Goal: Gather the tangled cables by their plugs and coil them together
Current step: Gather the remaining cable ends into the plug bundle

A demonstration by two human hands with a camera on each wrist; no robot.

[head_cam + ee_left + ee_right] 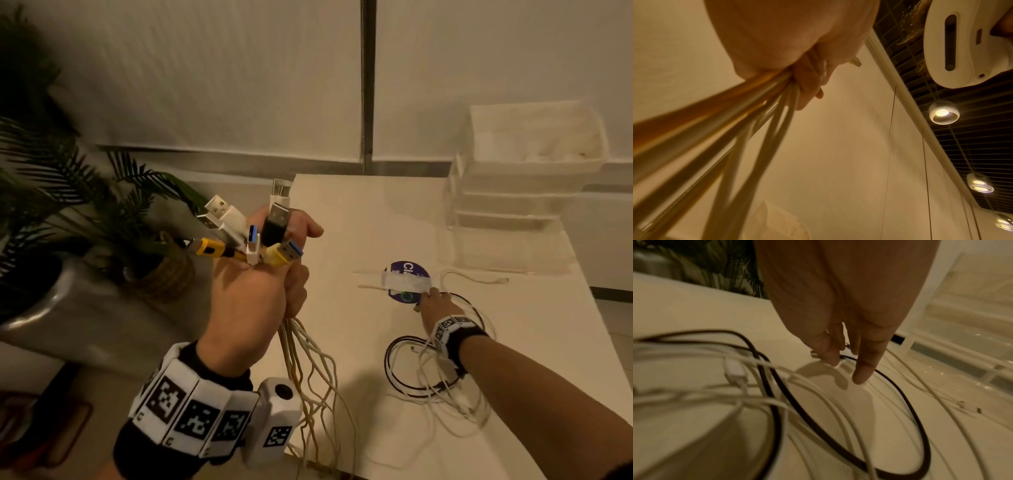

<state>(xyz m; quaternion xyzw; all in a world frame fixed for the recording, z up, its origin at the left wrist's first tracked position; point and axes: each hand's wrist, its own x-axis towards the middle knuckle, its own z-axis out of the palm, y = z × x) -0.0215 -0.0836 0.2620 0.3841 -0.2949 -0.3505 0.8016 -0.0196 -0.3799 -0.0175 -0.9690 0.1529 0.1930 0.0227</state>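
Note:
My left hand [270, 274] is raised off the table's left edge and grips a bunch of USB plugs [253, 236], white, black and yellow, fanned out above the fist. Their white and yellow cables [308, 359] hang down from it, and they stream from the curled fingers [807, 84] in the left wrist view. My right hand [435, 305] reaches down into the tangle of white cables [472, 411] and a black cable loop [390, 363] on the table. Its thumb and fingertips [830, 353] pinch a small white plug [838, 365].
The white table [359, 222] carries a round purple sticker [407, 269] crossed by tape. Stacked clear plastic bins [527, 161] stand at its back right. A potted palm [85, 192] and a metal planter sit left of the table. Another white connector [734, 371] lies in the tangle.

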